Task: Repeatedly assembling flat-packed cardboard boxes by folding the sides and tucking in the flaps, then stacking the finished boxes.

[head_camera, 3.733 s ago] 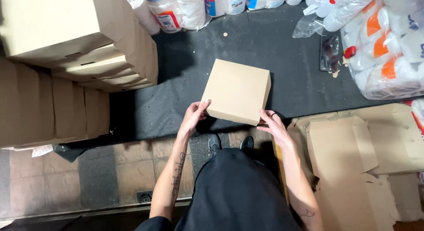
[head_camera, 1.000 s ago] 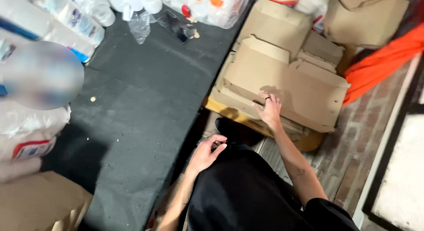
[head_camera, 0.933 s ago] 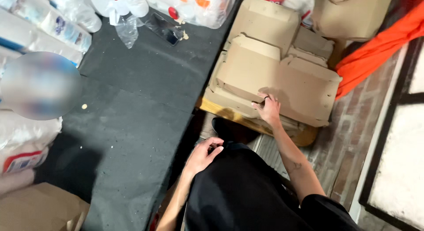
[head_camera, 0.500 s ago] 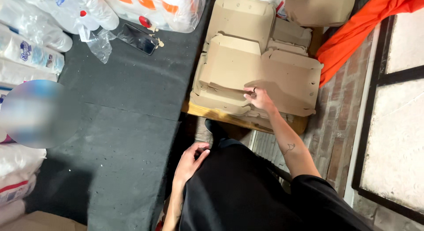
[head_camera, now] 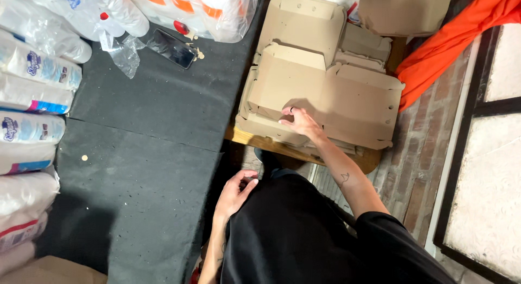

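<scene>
Brown flat cartons (head_camera: 304, 88) under right hand (head_camera: 298, 121)

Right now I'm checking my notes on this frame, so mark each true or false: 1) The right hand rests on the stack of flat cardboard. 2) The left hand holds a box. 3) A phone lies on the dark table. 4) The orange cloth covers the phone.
1) True: the right hand is on the cardboard stack.
2) False: the left hand is empty, held near the person's black shirt.
3) True: the phone lies on the table.
4) False: the orange cloth lies right of the stack, away from the phone.
</scene>
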